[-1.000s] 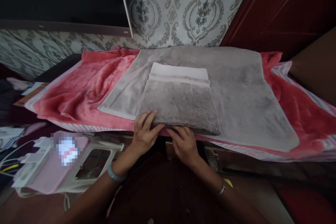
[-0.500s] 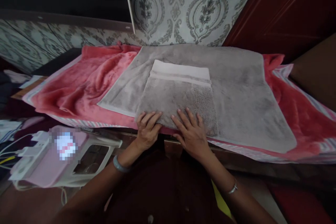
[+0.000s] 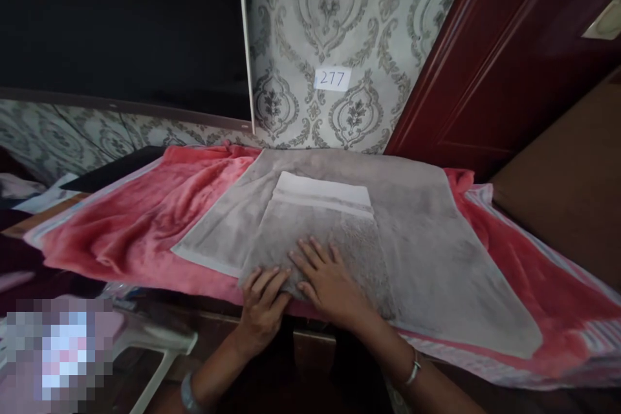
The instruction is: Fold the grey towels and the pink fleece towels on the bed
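Note:
A small grey towel (image 3: pixel 310 223) with a pale band at its far end lies on a larger grey cloth (image 3: pixel 436 259). My right hand (image 3: pixel 330 281) rests flat on the near part of the small towel, palm down, fingers spread. At the towel's near left corner, my left hand (image 3: pixel 264 304) has its fingers bent together over the edge, thumb alongside. Whatever lies under those fingers is hidden. Both cloths are spread over a pink-red blanket (image 3: pixel 140 220) with a striped border.
A dark television screen (image 3: pixel 121 26) hangs at the back left. On the patterned wall is a paper label (image 3: pixel 332 78) reading 277. A dark red door (image 3: pixel 451 90) stands at right. A pale plastic stool (image 3: pixel 160 339) stands at lower left, near a blurred-out patch.
The view has tilted up, so everything sits lower in the picture. My right hand has slid forward and left over the small towel, closer to my left hand, which stays at the edge.

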Motion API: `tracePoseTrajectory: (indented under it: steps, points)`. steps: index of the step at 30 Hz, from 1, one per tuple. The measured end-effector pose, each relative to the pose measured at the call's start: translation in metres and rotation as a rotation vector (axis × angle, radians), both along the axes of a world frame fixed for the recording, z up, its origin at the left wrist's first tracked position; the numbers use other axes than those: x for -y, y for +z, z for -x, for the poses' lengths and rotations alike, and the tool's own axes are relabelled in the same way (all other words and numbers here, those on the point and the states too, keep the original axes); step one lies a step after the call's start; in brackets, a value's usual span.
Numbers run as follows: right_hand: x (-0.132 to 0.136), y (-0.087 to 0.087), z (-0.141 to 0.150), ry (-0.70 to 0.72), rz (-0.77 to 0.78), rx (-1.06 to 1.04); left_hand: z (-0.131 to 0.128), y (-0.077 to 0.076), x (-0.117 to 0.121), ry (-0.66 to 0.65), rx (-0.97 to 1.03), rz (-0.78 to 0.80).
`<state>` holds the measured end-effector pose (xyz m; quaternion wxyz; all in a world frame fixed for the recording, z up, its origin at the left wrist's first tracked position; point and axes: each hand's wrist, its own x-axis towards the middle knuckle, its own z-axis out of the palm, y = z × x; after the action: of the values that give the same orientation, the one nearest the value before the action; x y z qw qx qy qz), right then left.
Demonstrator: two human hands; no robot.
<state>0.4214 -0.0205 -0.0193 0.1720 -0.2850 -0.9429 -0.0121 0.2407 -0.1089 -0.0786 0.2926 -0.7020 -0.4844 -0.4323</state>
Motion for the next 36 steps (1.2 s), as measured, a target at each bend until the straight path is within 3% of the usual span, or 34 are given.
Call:
tracePoseTrajectory:
  steps: [5,9,14,21,26,31,36]
  points:
    - [-0.038,0.005,-0.004,0.066,0.166,-0.033,-0.001,-0.003,-0.001,-0.008,0.038,-0.001]
    - [-0.105,0.025,0.005,-0.089,0.172,-0.127,-0.003,-0.005,-0.003,-0.029,0.081,-0.028]
    - [-0.184,0.041,0.038,-0.335,0.228,-0.059,-0.004,-0.008,-0.005,-0.031,0.102,-0.037]
    - [-0.250,0.041,0.077,-0.404,0.328,0.027,-0.004,-0.025,-0.011,-0.032,0.124,-0.081]
    - [-0.266,0.036,0.086,-0.407,0.314,0.070,0.000,-0.030,-0.012,-0.013,0.101,-0.084]
    - [-0.245,0.030,0.080,-0.409,0.181,0.017,0.008,-0.032,-0.004,0.003,0.005,0.033]
    - [-0.234,0.031,0.078,-0.406,0.125,0.007,0.006,-0.030,-0.006,-0.003,0.003,0.013]
